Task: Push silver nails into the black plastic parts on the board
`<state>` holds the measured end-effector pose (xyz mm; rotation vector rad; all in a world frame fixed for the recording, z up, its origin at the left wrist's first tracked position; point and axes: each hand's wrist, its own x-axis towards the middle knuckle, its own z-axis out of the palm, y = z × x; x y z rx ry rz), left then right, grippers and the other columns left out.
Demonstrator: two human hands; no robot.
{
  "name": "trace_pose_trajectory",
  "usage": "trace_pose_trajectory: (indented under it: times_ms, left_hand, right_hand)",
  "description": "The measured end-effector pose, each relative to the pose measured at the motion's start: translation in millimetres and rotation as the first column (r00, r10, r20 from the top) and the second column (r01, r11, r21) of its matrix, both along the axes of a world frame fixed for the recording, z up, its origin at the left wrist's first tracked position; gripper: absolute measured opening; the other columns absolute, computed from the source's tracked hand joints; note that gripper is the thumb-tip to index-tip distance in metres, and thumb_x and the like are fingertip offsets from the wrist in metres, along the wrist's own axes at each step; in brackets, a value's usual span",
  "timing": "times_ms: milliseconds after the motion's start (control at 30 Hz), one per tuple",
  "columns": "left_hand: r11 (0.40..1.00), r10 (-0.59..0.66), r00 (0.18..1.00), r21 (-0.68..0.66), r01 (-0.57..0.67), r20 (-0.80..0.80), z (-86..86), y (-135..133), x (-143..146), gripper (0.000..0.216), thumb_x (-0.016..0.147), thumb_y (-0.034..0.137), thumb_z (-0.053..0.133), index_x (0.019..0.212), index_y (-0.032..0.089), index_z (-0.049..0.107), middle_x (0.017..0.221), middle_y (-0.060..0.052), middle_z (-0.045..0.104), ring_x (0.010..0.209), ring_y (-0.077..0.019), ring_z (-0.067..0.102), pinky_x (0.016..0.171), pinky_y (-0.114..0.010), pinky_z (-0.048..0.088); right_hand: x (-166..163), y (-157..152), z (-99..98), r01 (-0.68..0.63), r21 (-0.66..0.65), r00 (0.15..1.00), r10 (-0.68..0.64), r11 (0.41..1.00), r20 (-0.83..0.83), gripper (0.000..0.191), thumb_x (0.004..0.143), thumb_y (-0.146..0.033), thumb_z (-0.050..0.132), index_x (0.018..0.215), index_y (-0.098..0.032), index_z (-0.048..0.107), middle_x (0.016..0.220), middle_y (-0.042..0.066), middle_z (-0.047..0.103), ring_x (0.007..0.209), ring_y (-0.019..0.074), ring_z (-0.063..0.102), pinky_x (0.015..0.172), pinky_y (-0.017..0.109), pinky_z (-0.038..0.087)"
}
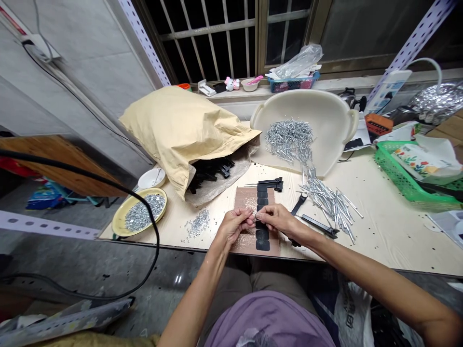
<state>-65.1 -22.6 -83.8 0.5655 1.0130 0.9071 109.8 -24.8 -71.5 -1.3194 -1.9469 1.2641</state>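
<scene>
My left hand (237,224) and my right hand (277,219) meet over a brown board (244,195) at the table's front edge. Both are closed in a pinch, fingertips nearly touching. Between them is something small and pale, too small to name. A strip of black squares (262,233) runs down the board under my right fingers. Beyond the board lie black plastic parts with thin metal pins (271,184). More black parts (320,226) lie by my right forearm. Left of my left hand, small shiny metal pieces (198,224) are scattered in a heap.
A yellow dish (117,222) of metal pieces and a white bowl (152,178) stand left. Behind is a large paper sack (173,120) spilling black parts. A white basin (329,120) lies tipped, long nails (336,205) spreading from it. A green basket (394,178) stands right.
</scene>
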Motion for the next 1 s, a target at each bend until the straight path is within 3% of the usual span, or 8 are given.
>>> trace_pose_trajectory:
  times_ms: [33,100,200,567,700,767,867,1000]
  left_hand:
    - [1.000,0.003,1.000,-0.007,-0.003,-0.004,-0.3,0.5,-0.4,0.024,0.063,0.024,0.080,0.070,0.006,0.065,0.059,-0.003,0.064,0.046,-0.0066,0.058,0.050,-0.017,0.054]
    - [1.000,0.009,1.000,-0.007,-0.010,-0.011,-0.8,1.1,-1.5,0.023,0.066,0.025,0.078,0.071,0.006,0.065,0.061,-0.004,0.065,0.046,-0.0070,0.059,0.052,-0.018,0.055]
    - [1.000,0.014,1.000,0.017,-0.014,0.001,-0.4,0.6,-3.2,0.024,0.071,0.029,0.074,0.071,0.006,0.065,0.063,-0.005,0.066,0.050,-0.0079,0.061,0.053,-0.018,0.055]
    - [0.998,0.037,0.999,0.055,-0.037,-0.003,-0.1,-1.6,-2.1,0.028,0.066,0.031,0.078,0.070,0.007,0.065,0.063,-0.003,0.065,0.051,-0.0069,0.060,0.057,-0.019,0.055]
    - [0.996,0.042,0.999,0.081,-0.040,-0.029,1.0,-5.3,0.9,0.032,0.064,0.036,0.078,0.069,0.007,0.065,0.063,-0.003,0.064,0.050,-0.0062,0.058,0.057,-0.020,0.055]
    - [0.994,0.066,0.996,0.096,-0.060,-0.059,2.0,-7.9,4.4,0.033,0.063,0.038,0.078,0.070,0.007,0.065,0.063,-0.003,0.064,0.048,-0.0062,0.058,0.055,-0.019,0.054]
    - [0.980,0.131,0.984,0.167,-0.110,-0.121,2.0,-9.9,9.4,0.033,0.064,0.038,0.076,0.071,0.009,0.063,0.056,0.000,0.061,0.045,-0.0071,0.057,0.051,-0.020,0.054]
    - [0.968,0.176,0.980,0.195,-0.157,-0.087,0.5,-6.4,8.9,0.034,0.063,0.038,0.077,0.070,0.009,0.062,0.053,0.003,0.056,0.043,-0.0058,0.054,0.050,-0.020,0.053]
  right_hand:
    - [-0.4,1.2,-0.6,0.028,0.032,1.000,-0.028,0.999,0.012,0.029,0.090,-0.041,0.046,0.083,-0.015,0.058,0.058,-0.002,0.053,0.049,0.0103,0.047,0.048,0.021,0.035]
    - [-1.2,2.4,-0.6,0.075,0.218,0.991,-0.097,0.973,0.091,0.020,0.089,-0.035,0.050,0.085,-0.017,0.058,0.071,0.001,0.060,0.063,0.0126,0.054,0.057,0.023,0.038]
    - [-1.6,2.0,2.0,0.027,0.416,0.967,-0.130,0.909,0.221,0.016,0.090,-0.030,0.048,0.085,-0.019,0.058,0.085,0.003,0.061,0.078,0.0150,0.056,0.068,0.025,0.039]
    - [-0.5,-3.1,8.8,-0.036,0.443,0.934,-0.127,0.896,0.333,0.023,0.093,-0.032,0.042,0.086,-0.018,0.059,0.086,0.004,0.062,0.077,0.0146,0.056,0.067,0.025,0.039]
    - [0.2,1.8,7.6,-0.004,0.229,0.975,-0.047,0.973,0.216,0.028,0.093,-0.036,0.041,0.080,-0.018,0.058,0.062,-0.001,0.059,0.058,0.0120,0.054,0.057,0.023,0.037]
    - [-0.5,3.9,8.0,0.019,0.194,0.978,-0.060,0.981,0.202,0.029,0.092,-0.037,0.042,0.078,-0.018,0.059,0.058,-0.002,0.057,0.054,0.0114,0.053,0.055,0.022,0.036]
    - [-2.2,2.9,9.7,0.035,0.313,0.961,-0.118,0.949,0.251,0.025,0.090,-0.036,0.046,0.079,-0.019,0.060,0.073,0.001,0.063,0.066,0.0131,0.056,0.060,0.023,0.036]
    - [-2.0,-5.8,9.5,-0.011,0.432,0.942,-0.135,0.902,0.307,0.023,0.090,-0.039,0.049,0.103,-0.022,0.056,0.094,0.002,0.063,0.081,0.0148,0.058,0.063,0.023,0.037]
